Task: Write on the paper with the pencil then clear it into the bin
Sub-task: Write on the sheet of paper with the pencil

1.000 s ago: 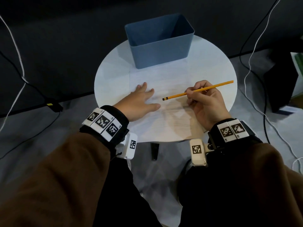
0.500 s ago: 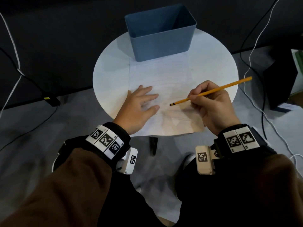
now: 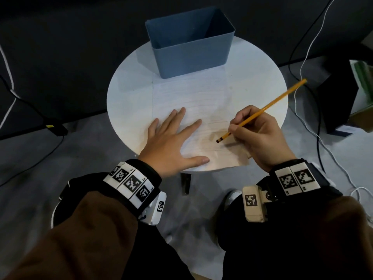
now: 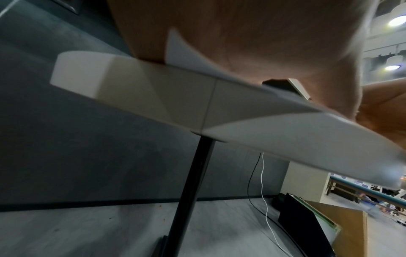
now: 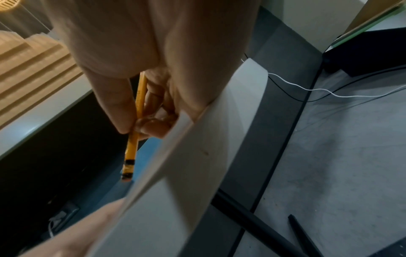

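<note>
Grey floor and trailing cables surround a small round white table (image 3: 129, 91). Nearest, the left hand (image 3: 171, 142) lies flat, fingers spread, pinning the lined paper (image 3: 189, 98). Beside it the right hand (image 3: 260, 136) pinches a yellow pencil (image 3: 262, 111), whose dark lower end hovers at the sheet; contact is hard to judge. Behind stands the blue bin (image 3: 191, 55), touching the paper's far edge. The paper's near edge overhangs the table, so heavy strokes could crease it or slide it off. Compared with a second ago, both hands sit nearer the table's front edge and the pencil tilts steeper.
</note>
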{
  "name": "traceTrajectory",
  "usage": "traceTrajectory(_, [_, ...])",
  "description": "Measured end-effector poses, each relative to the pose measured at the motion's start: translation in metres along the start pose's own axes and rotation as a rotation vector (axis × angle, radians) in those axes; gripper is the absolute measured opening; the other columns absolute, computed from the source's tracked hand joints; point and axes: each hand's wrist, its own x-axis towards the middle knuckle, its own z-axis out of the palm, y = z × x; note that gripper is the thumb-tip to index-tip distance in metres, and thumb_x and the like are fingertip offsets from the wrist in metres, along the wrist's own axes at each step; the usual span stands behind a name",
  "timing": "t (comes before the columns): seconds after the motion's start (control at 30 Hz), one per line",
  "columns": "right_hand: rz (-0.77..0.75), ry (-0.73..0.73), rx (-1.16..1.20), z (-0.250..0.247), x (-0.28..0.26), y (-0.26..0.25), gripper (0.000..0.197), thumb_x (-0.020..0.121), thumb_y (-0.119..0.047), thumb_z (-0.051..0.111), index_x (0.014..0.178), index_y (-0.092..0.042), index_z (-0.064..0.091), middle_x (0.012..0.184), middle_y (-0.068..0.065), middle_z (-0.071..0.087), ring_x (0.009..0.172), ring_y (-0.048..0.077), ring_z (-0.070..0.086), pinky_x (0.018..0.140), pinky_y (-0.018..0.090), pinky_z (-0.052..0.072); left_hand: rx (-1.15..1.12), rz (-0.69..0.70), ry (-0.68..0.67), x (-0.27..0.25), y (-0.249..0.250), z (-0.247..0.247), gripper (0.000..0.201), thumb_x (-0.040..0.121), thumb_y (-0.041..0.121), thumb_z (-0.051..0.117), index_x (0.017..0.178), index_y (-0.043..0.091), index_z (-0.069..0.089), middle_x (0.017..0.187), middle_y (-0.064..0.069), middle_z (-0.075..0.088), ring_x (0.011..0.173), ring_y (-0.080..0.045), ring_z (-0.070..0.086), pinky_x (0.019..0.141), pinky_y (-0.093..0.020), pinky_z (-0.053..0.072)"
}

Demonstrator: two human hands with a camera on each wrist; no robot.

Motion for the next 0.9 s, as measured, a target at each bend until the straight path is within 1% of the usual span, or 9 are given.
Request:
traceTrajectory(0.1, [-0.06,0.036,-0.103,0.003,-0.004,-0.001,0.008,0.096,-0.006,0.066,0.09,-0.008,0.062,0.076,0.012,0.064,0.068,0.023,0.062,0.064,0.029,0.051,-0.046,-0.015,0.047,0.002,0.002,0.0,0.091,0.071,0.092,0.027,0.153,0.052,0.016,0.167,0.009,-0.008,0.151,-0.006,-0.015,0.122,-0.044,-0.009])
traceTrajectory(0.17, [-0.101,0.048,-0.176,0.004,-0.007,-0.004,0.012,0.098,-0.01,0.065,0.088,-0.007,0.06,0.074,0.015,0.066,0.064,0.022,0.063,0.061,0.026,0.051,-0.064,-0.019,0.059,0.003,0.002,-0.001,0.088,0.075,0.09,0.03,0.153,0.051,0.019,0.167,0.008,-0.006,0.151,-0.007,-0.014,0.122,-0.043,-0.008])
traceTrajectory(0.3, [-0.094,0.016,-0.211,0.005,-0.013,-0.006,0.012,0.098,-0.011,0.064,0.091,-0.003,0.058,0.079,0.02,0.071,0.063,0.025,0.069,0.055,0.021,0.053,0.013,-0.01,0.001,0.001,0.003,-0.002,0.095,0.073,0.092,0.037,0.154,0.053,0.005,0.166,0.008,-0.017,0.15,-0.009,-0.02,0.122,-0.045,-0.009])
traceTrajectory(0.37, [-0.089,-0.039,-0.233,0.005,-0.015,-0.005,0.011,0.094,-0.005,0.069,0.093,-0.002,0.058,0.082,0.022,0.07,0.072,0.031,0.072,0.062,0.027,0.058,0.041,-0.013,-0.019,0.001,0.003,-0.002,0.1,0.069,0.095,0.034,0.153,0.055,-0.002,0.165,0.007,-0.021,0.149,-0.009,-0.024,0.122,-0.046,-0.01])
traceTrajectory(0.47, [-0.088,-0.118,-0.297,0.001,-0.016,-0.004,0.017,0.086,0.005,0.076,0.094,-0.001,0.062,0.087,0.02,0.069,0.082,0.033,0.073,0.076,0.041,0.062,0.064,-0.018,-0.03,0.002,0.005,-0.002,0.103,0.065,0.098,0.031,0.152,0.055,-0.006,0.164,0.007,-0.024,0.149,-0.01,-0.026,0.122,-0.047,-0.01])
traceTrajectory(0.6, [-0.081,-0.087,-0.397,0.002,-0.018,-0.005,0.011,0.088,-0.009,0.078,0.087,-0.008,0.067,0.077,0.006,0.071,0.075,0.026,0.072,0.075,0.049,0.061,0.065,-0.029,-0.019,0.001,0.007,-0.002,0.1,0.067,0.097,0.028,0.152,0.055,-0.005,0.164,0.007,-0.023,0.149,-0.011,-0.025,0.122,-0.047,-0.009])
traceTrajectory(0.7, [-0.114,-0.073,-0.474,0.004,-0.018,-0.005,0.015,0.089,-0.016,0.078,0.084,-0.013,0.065,0.073,0.001,0.07,0.071,0.022,0.071,0.072,0.047,0.06,0.057,-0.036,-0.013,0.002,0.008,-0.001,0.098,0.069,0.096,0.03,0.152,0.055,-0.005,0.164,0.008,-0.023,0.149,-0.01,-0.024,0.122,-0.048,-0.009])
traceTrajectory(0.83, [-0.139,-0.102,-0.548,0.008,-0.02,-0.008,0.017,0.089,-0.015,0.077,0.082,-0.012,0.062,0.07,0.0,0.07,0.068,0.012,0.072,0.069,0.035,0.06,0.048,-0.038,-0.011,0.002,0.008,0.0,0.099,0.068,0.097,0.03,0.151,0.057,-0.004,0.164,0.009,-0.023,0.149,-0.009,-0.024,0.122,-0.047,-0.01])
traceTrajectory(0.9, [-0.171,-0.12,-0.615,0.01,-0.02,-0.01,0.018,0.09,-0.015,0.077,0.081,-0.011,0.062,0.069,-0.002,0.069,0.066,0.009,0.071,0.067,0.032,0.058,0.047,-0.036,-0.015,0.002,0.007,0.0,0.099,0.067,0.098,0.029,0.151,0.057,-0.005,0.164,0.009,-0.023,0.149,-0.009,-0.024,0.122,-0.047,-0.01])
